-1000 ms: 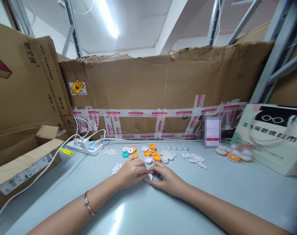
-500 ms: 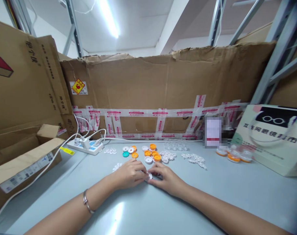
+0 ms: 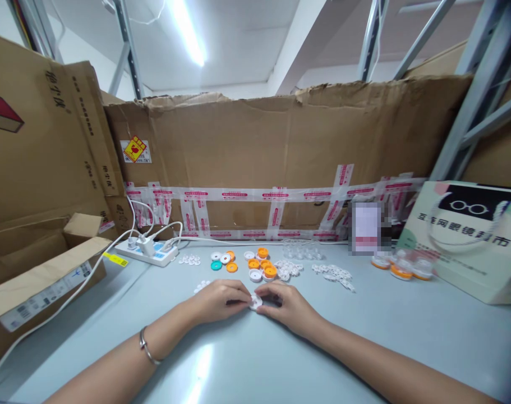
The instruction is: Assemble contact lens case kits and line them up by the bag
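Between my two hands, low over the table, is a small white plastic piece, partly covered by fingers. My left hand pinches its left side with thumb and fingertips. On the other side my right hand grips it between thumb and index finger. Just beyond lie orange round caps and a white round cap, some stacked. A teal disc rests farther left among white and orange ones. Small white parts form a heap right of the caps.
More white parts lie to the right, with clear pieces behind. Clear-and-orange containers stand by a paper bag. A power strip and an open cardboard box sit left. A large carton closes the back.
My left hand has shifted slightly left and its fingers have straightened a little. More of the white piece shows between the hands. The right hand has barely moved.
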A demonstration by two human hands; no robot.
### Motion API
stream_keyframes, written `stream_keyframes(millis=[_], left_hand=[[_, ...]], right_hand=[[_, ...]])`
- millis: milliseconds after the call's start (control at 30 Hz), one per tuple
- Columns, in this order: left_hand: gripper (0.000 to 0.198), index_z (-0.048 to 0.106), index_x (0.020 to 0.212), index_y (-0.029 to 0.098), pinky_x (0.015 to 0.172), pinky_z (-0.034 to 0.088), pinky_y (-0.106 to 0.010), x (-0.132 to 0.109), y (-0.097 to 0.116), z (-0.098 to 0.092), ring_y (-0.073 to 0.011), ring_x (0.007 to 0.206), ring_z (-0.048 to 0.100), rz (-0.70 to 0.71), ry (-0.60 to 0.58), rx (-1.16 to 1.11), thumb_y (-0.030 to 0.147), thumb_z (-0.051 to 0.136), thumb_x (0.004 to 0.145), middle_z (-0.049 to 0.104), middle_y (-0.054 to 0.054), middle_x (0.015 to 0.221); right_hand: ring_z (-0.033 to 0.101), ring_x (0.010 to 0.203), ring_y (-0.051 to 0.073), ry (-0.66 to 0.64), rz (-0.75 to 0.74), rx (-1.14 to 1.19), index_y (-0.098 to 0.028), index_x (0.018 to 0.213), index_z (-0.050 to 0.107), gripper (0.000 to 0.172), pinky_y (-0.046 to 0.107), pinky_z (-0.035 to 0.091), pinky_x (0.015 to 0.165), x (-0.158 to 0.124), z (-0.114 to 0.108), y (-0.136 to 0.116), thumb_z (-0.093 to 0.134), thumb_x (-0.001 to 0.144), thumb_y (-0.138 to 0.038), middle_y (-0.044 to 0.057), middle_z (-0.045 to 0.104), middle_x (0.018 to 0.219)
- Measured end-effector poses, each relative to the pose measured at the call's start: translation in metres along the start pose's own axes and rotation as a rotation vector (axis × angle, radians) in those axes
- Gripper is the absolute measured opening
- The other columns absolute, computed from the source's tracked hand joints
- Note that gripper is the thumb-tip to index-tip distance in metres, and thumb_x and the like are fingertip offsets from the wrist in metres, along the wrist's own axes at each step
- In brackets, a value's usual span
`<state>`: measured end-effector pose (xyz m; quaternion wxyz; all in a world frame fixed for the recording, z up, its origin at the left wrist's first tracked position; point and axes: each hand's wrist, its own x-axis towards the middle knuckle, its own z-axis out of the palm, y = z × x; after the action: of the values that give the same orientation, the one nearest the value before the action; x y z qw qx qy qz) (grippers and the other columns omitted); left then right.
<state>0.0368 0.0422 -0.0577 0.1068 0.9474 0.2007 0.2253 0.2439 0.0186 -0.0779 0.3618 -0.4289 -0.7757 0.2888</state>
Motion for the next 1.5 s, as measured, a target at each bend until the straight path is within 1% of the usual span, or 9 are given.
stream_keyframes(millis=[167, 267, 467, 633, 833, 1100, 1233, 1400, 1500], left_hand=[[0.020, 0.064, 0.096, 0.018, 0.074, 0.047, -0.021, -0.001, -0.003, 0.001, -0.0135, 0.082, 0.062, -0.018, -0.006, 0.001, 0.019, 0.047, 0.086, 0.067, -0.007, 0.090], [0.021, 0.063, 0.102, 0.019, 0.075, 0.046, -0.020, -0.002, -0.004, 0.003, -0.0138, 0.083, 0.062, -0.040, -0.028, 0.004, 0.022, 0.049, 0.086, 0.066, -0.006, 0.091], [0.021, 0.064, 0.098, 0.018, 0.075, 0.046, -0.020, -0.002, -0.005, 0.006, -0.0137, 0.082, 0.062, -0.018, -0.009, 0.020, 0.022, 0.047, 0.087, 0.067, -0.006, 0.091], [0.023, 0.065, 0.096, 0.018, 0.072, 0.046, -0.018, -0.001, -0.003, 0.006, -0.0127, 0.079, 0.063, 0.010, -0.006, 0.070, 0.022, 0.044, 0.088, 0.068, -0.006, 0.090], [0.027, 0.066, 0.094, 0.019, 0.072, 0.048, -0.019, -0.003, -0.003, 0.007, -0.0133, 0.080, 0.065, 0.027, -0.005, 0.158, 0.019, 0.040, 0.089, 0.069, -0.005, 0.091], [0.026, 0.065, 0.095, 0.020, 0.072, 0.048, -0.020, -0.004, -0.003, 0.006, -0.0132, 0.080, 0.065, 0.045, -0.018, 0.190, 0.018, 0.040, 0.089, 0.069, -0.005, 0.093], [0.026, 0.065, 0.095, 0.020, 0.073, 0.048, -0.021, -0.005, -0.003, 0.007, -0.0135, 0.081, 0.065, 0.048, -0.020, 0.198, 0.017, 0.040, 0.088, 0.068, -0.005, 0.092], [0.025, 0.065, 0.096, 0.020, 0.074, 0.048, -0.021, -0.006, -0.004, 0.008, -0.0134, 0.081, 0.064, 0.058, -0.020, 0.218, 0.017, 0.041, 0.088, 0.067, -0.005, 0.092], [0.025, 0.064, 0.097, 0.019, 0.073, 0.048, -0.022, -0.006, -0.002, 0.008, -0.0140, 0.081, 0.063, 0.075, -0.042, 0.255, 0.016, 0.040, 0.088, 0.067, -0.006, 0.092]], right_hand=[[0.061, 0.081, 0.019, -0.018, -0.002, 0.012, -0.018, 0.083, 0.066, 0.015, 0.030, 0.049, 0.076, 0.000, 0.000, 0.000, 0.065, 0.069, -0.022, 0.004, 0.066, 0.083], [0.061, 0.080, 0.019, -0.020, 0.010, 0.017, -0.018, 0.083, 0.067, 0.015, 0.029, 0.048, 0.074, 0.001, 0.000, 0.000, 0.065, 0.069, -0.022, 0.004, 0.067, 0.082], [0.061, 0.079, 0.019, -0.021, -0.009, -0.042, -0.019, 0.084, 0.069, 0.015, 0.029, 0.048, 0.072, 0.000, 0.000, -0.001, 0.065, 0.070, -0.023, 0.004, 0.068, 0.082], [0.062, 0.079, 0.020, -0.015, -0.071, -0.088, -0.020, 0.085, 0.070, 0.014, 0.031, 0.048, 0.073, 0.000, 0.001, 0.001, 0.066, 0.071, -0.022, 0.004, 0.071, 0.084], [0.064, 0.084, 0.021, 0.001, -0.212, -0.160, -0.020, 0.080, 0.071, 0.009, 0.034, 0.048, 0.077, -0.001, 0.004, 0.008, 0.065, 0.072, -0.020, 0.006, 0.072, 0.087], [0.064, 0.085, 0.020, 0.006, -0.321, -0.222, -0.022, 0.081, 0.070, 0.012, 0.034, 0.049, 0.076, 0.000, 0.006, 0.011, 0.059, 0.079, -0.026, 0.006, 0.072, 0.087], [0.064, 0.084, 0.020, 0.005, -0.355, -0.264, -0.022, 0.082, 0.070, 0.017, 0.033, 0.048, 0.076, -0.001, 0.006, 0.011, 0.054, 0.082, -0.029, 0.006, 0.072, 0.088], [0.063, 0.082, 0.019, 0.009, -0.373, -0.310, -0.021, 0.082, 0.069, 0.019, 0.032, 0.049, 0.075, -0.002, 0.007, 0.010, 0.052, 0.083, -0.028, 0.007, 0.070, 0.088], [0.062, 0.082, 0.018, -0.012, -0.377, -0.325, -0.021, 0.081, 0.069, 0.019, 0.030, 0.049, 0.075, -0.002, 0.006, 0.009, 0.051, 0.084, -0.026, 0.007, 0.068, 0.088]])
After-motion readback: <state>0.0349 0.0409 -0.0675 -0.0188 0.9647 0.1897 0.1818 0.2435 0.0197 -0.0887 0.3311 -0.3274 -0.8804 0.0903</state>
